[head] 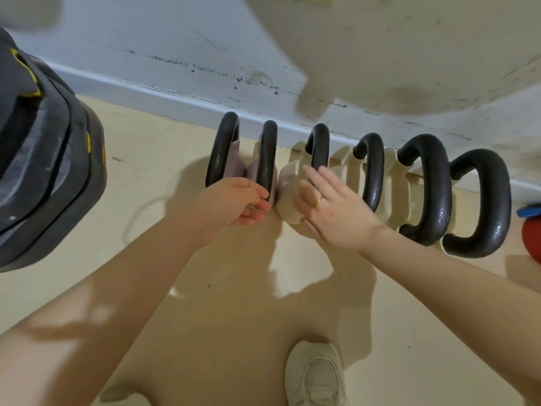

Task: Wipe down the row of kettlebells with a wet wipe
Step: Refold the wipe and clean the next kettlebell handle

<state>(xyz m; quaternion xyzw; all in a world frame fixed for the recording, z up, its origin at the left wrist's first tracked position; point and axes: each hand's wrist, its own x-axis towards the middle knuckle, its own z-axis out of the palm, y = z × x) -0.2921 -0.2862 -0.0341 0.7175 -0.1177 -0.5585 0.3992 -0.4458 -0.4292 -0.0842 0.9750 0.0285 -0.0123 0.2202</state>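
Note:
Several kettlebells with black handles stand in a row along the wall. The two on the left have pale purple bodies and the others cream ones. My left hand [234, 205] curls thumb and fingers around the near end of the second kettlebell's handle [267, 153]. My right hand [328, 206] lies flat, fingers spread, on the cream body of the third kettlebell [288, 197], just below its handle [319, 148]. No wet wipe shows; anything under either hand is hidden.
A dark stack of weight plates [44, 159] fills the left edge. A red and blue object [532, 230] sits at the far right. The scuffed wall and baseboard [175, 98] run behind the row. My shoe [317, 373] stands on the beige floor.

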